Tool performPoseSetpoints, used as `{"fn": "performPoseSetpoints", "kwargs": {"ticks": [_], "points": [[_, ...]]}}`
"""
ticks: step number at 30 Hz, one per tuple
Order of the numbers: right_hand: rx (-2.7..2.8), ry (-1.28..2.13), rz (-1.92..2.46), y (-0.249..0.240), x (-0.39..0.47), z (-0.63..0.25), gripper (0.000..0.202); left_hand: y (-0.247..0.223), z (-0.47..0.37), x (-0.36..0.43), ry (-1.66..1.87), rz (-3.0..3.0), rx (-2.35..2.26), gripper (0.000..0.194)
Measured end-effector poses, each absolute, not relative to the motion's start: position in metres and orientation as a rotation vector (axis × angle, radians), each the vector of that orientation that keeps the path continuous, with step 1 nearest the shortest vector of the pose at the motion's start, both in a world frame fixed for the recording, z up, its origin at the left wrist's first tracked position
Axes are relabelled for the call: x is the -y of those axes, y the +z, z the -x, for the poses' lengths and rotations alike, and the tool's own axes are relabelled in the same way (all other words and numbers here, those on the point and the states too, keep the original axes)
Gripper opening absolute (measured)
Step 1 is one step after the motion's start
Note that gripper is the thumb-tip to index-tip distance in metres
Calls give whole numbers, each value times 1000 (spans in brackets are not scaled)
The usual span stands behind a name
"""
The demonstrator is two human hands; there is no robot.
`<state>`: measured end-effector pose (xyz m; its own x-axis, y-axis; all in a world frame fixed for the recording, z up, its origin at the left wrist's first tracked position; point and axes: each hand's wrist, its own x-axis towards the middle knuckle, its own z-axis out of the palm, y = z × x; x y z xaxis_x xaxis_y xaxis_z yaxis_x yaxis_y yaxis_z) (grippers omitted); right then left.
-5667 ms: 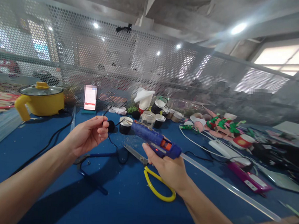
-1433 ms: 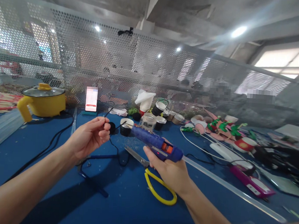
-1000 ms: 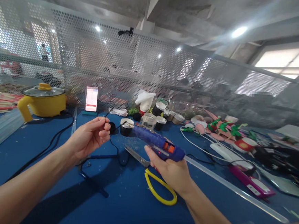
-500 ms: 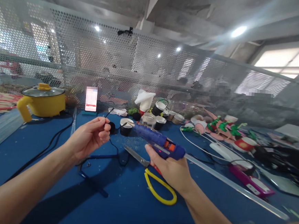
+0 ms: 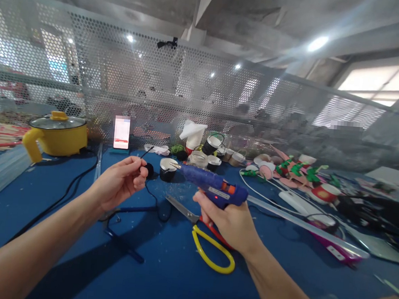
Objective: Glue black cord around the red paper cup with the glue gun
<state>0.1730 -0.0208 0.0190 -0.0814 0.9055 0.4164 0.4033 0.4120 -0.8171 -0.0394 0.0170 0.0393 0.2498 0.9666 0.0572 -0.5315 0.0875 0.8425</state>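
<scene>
My left hand (image 5: 122,182) pinches a thin black cord (image 5: 147,152) between thumb and fingertips, over the left middle of the blue table. My right hand (image 5: 230,221) is wrapped round a blue glue gun (image 5: 213,185); its metal nozzle points left toward a small black and white cup (image 5: 168,169), and a long clear glue stick (image 5: 307,225) sticks out behind. A black ball (image 5: 149,170) is beside the left fingertips. Below the right hand lie scissors (image 5: 213,261) with red and yellow handles.
A yellow pot (image 5: 60,138) and clear sticks (image 5: 0,170) are at the left. Behind my hands stand a lit phone (image 5: 121,132), several small cups and a glass jar (image 5: 199,158). Cables, a white power strip (image 5: 302,207) and paper crafts (image 5: 296,172) lie at the right.
The rear of the glue gun has dropped slightly, and its glue stick has swung up at the far end. My left hand has hardly moved.
</scene>
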Motion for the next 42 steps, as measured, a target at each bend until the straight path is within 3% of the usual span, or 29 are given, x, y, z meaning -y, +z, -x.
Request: {"fn": "performPoseSetpoints", "kwargs": {"ticks": [9, 17, 30, 36, 39, 42], "points": [[1623, 1167, 987, 33, 16, -183, 13, 40, 48, -30, 1591, -798, -714, 29], [1223, 920, 1153, 60, -52, -206, 11, 33, 51, -35, 1508, -885, -754, 24], [1327, 1113, 1760, 44, -150, -212, 29, 38, 51, -30, 1400, -944, -738, 24], [1468, 923, 1904, 38, -153, -214, 37, 39, 50, -28, 1354, -982, -736, 26], [1573, 694, 1945, 39, -149, -216, 46, 39, 49, -27, 1344, -987, -745, 26], [1679, 349, 1958, 48, -139, -214, 42, 39, 49, -27, 1336, -994, -742, 26]]}}
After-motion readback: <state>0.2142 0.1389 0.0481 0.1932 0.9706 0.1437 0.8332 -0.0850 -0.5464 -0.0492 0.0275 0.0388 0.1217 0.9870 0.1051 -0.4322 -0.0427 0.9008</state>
